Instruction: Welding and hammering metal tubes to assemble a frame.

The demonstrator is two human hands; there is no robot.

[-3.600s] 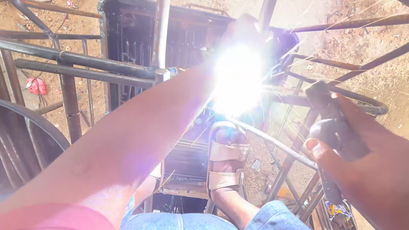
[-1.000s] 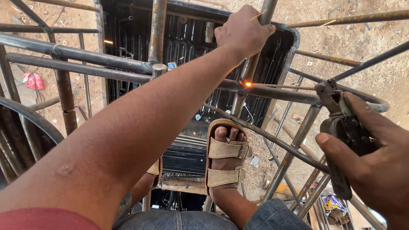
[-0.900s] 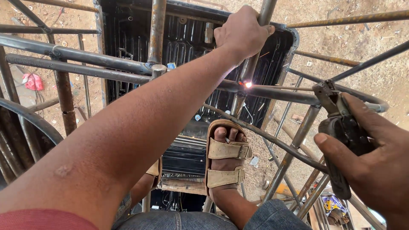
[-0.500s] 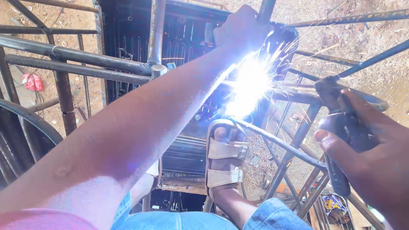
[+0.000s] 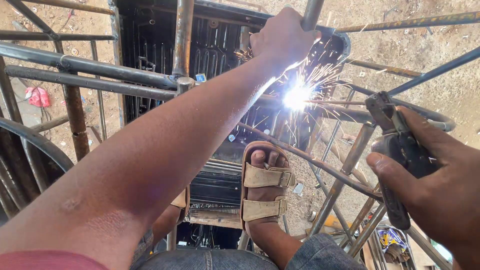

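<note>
Resting nearest the camera, a foot in a tan two-strap sandal [image 5: 264, 192] is planted on the lower bars of the metal frame, apparently to brace the body above the work; beside it, at the right edge, the right hand [image 5: 434, 187] is clenched around the dark handle of an electrode holder [image 5: 395, 150], whose thin welding rod [image 5: 336, 102] is held nearly level and pointed leftward so that its tip reaches the joint; at that tip a white arc [image 5: 296, 96] is seen, with sparks thrown out around it, right on a horizontal tube where it meets an upright one; farther off, the left hand [image 5: 283, 37] is wrapped tightly around the upright pipe [image 5: 312, 12] just above the arc, a grip judged to keep the pipe steady while the joint is fused; to the left, two long horizontal tubes [image 5: 90, 70] are crossed by another rusty upright; beyond the frame a black ribbed metal panel [image 5: 215, 45] is laid on the sandy ground [image 5: 425, 55], and a red rag [image 5: 37, 96] is seen near the left edge.
</note>
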